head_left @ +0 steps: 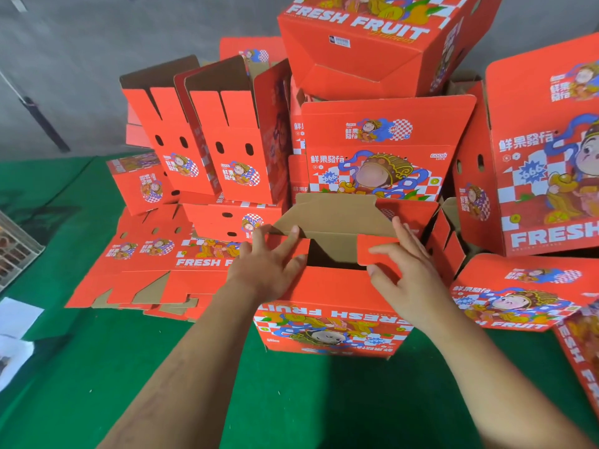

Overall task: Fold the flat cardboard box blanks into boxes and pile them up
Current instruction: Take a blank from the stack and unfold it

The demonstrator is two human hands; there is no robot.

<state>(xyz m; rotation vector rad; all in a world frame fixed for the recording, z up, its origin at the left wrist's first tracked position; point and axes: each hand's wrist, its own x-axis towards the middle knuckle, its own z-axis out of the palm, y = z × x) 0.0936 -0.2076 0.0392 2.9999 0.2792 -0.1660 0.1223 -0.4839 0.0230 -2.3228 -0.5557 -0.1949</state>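
A red printed cardboard box (330, 322) stands on the green table in front of me, its top open and its brown inside showing. My left hand (269, 264) lies on the box's left side flap with fingers straight, pressing it inward. My right hand (405, 270) pinches the right side flap between thumb and fingers and bends it over the opening. The back flap stands upright behind both hands. Flat red blanks (142, 273) lie in a loose heap on the table to the left.
Folded red boxes are piled behind and to the right, the topmost one (372, 43) tilted. Two upright boxes (207, 134) stand at the back left. A folded box (515, 296) lies close on the right. Papers (16, 332) lie at the left edge.
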